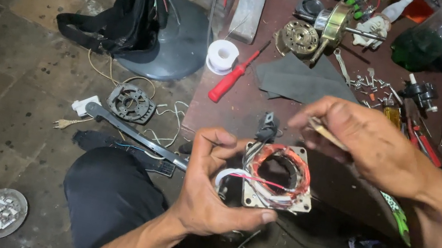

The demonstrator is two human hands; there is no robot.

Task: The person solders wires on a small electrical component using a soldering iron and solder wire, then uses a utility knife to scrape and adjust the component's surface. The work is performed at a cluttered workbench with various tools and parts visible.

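**A:** Item one, please: what do the hands hold?

**B:** From my remote seat I log the left hand [209, 191], fingers curled and thumb pressed along the lower edge of a square motor stator [278, 178]. It has copper windings, and white and red wires trail toward the palm. The right hand [366, 140] hovers just above and beyond the stator, fingers pinched on a thin pale stick [328, 134].

**A:** Item two: surroundings?

**B:** Beyond the right hand I list a grey cloth [301, 80], a motor assembly with a shaft [329, 28] and loose screws [370, 87]. Beyond the left hand lie a red-handled screwdriver [233, 78] and a white spool [222, 56]. Left of the left hand, on the floor, I note a round motor housing [131, 103] and a grey fan base [179, 35].
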